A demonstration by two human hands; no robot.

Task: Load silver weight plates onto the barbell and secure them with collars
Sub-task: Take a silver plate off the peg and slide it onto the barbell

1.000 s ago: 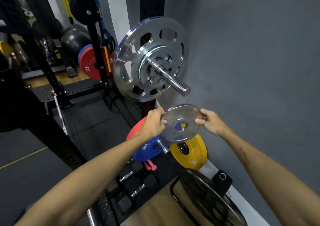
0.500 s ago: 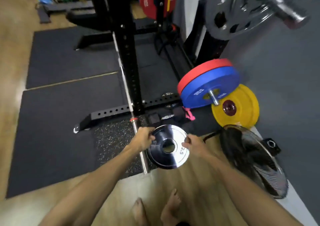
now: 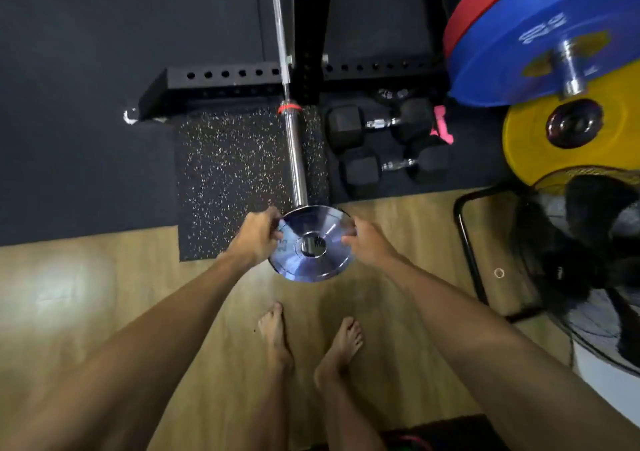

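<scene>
Wooden floor (image 3: 86, 312) fills the lower frame, with dark rubber mats (image 3: 86, 104) above it. At centre, both hands clamp a small silver weight plate (image 3: 313, 244) by opposite edges, left hand (image 3: 258, 237) and right hand (image 3: 369, 246) set apart across it, probably to keep its bore square to the bar. The plate hangs just below the near end of the barbell sleeve (image 3: 297, 166), its hole apparently being lined up for sliding on. No collar shows yet.
</scene>
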